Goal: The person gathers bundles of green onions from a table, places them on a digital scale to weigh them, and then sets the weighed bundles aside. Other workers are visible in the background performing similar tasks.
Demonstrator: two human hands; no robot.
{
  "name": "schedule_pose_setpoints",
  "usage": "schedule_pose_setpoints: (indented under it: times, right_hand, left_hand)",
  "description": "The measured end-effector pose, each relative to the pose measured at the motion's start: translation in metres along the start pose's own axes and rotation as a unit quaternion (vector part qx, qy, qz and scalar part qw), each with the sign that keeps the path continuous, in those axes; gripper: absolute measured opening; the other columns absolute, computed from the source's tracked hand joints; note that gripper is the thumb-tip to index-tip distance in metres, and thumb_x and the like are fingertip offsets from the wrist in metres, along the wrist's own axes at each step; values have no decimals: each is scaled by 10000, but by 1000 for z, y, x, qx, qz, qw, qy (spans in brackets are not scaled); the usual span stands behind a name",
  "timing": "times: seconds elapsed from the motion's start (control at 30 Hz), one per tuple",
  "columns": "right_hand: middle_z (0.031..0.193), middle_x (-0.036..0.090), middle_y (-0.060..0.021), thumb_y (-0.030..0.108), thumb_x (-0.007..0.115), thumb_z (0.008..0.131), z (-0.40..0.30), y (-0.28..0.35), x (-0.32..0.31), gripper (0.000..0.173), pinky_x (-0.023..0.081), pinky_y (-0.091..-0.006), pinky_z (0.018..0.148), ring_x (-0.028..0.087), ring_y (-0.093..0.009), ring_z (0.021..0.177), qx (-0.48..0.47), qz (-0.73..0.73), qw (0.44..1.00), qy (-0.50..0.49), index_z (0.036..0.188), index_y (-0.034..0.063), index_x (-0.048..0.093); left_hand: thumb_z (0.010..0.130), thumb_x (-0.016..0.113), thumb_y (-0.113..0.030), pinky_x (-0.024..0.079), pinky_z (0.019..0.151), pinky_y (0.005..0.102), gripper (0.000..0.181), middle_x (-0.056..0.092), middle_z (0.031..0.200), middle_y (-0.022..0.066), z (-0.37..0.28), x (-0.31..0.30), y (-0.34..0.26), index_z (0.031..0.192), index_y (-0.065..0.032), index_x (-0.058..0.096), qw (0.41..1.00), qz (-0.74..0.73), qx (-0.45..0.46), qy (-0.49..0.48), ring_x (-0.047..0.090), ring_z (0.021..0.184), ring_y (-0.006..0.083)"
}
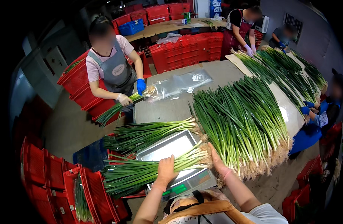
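My left hand (166, 170) lies closed over the stalks of a bunch of green onions (149, 168), whose leaves point left and whose roots point right. The bunch lies across a metal tray (171, 148) on a digital scale (185, 186). My right hand (215, 157) rests against the root end of this bunch, its fingers partly hidden by the roots. A second bunch of green onions (154, 133) lies beyond, at the tray's far edge. A wide pile of green onions (241, 120) covers the table on the right, roots towards me.
Across the table (149, 112), a gloved co-worker (112, 64) holds green onions at clear plastic bags (177, 84). Other co-workers stand along more green onions (289, 72) at the right. Red crates (96, 190) stand at lower left, a blue crate (131, 27) on a far table.
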State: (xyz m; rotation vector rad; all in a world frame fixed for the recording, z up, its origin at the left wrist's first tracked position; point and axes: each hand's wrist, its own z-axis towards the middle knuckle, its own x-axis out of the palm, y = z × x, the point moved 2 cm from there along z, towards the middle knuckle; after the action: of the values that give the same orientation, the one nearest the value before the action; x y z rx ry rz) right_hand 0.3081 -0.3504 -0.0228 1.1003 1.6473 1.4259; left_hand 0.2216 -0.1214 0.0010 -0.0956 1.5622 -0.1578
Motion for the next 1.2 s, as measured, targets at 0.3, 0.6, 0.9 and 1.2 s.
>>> schedule_pose_setpoints:
  times: [0.3, 0.6, 0.9, 1.2]
  right_hand:
    - [1480, 169, -118, 586, 332, 875, 32, 2, 6, 751, 81, -337, 1113, 103, -247, 1375, 32, -86, 988, 122, 1416, 79, 213]
    - [1319, 421, -183, 244, 550, 833, -9, -65, -105, 497, 259, -412, 1044, 318, -334, 1276, -94, -521, 846, -69, 1239, -28, 458]
    - [1135, 554, -139, 41, 574, 773, 9, 11, -28, 320, 341, -383, 977, 484, -291, 1095, -288, -344, 886, -114, 1093, 21, 565]
    - [924, 623, -106, 96, 619, 735, 20, 32, 53, 121, 416, -401, 841, 562, -291, 905, -351, -385, 850, 80, 830, 22, 622]
  left_hand:
    - [579, 738, -399, 350, 912, 401, 804, 527, 993, 113, -7, 6, 4, 1229, -32, 439, 1000, -6, -6, -9, 492, 972, 278]
    - [488, 762, -509, 83, 1066, 536, 1151, 291, 1385, 187, -73, -43, 42, 1397, -55, 223, 990, 14, -139, -26, 224, 1289, 389]
    - [620, 725, -430, 208, 1039, 475, 952, 331, 1353, 208, -119, -36, 79, 1356, -9, 291, 952, -78, -248, -163, 278, 1254, 400]
    - [675, 661, -422, 196, 1051, 470, 799, 337, 1348, 172, -78, -39, 43, 1313, -37, 374, 974, -85, -165, -128, 273, 1263, 360]
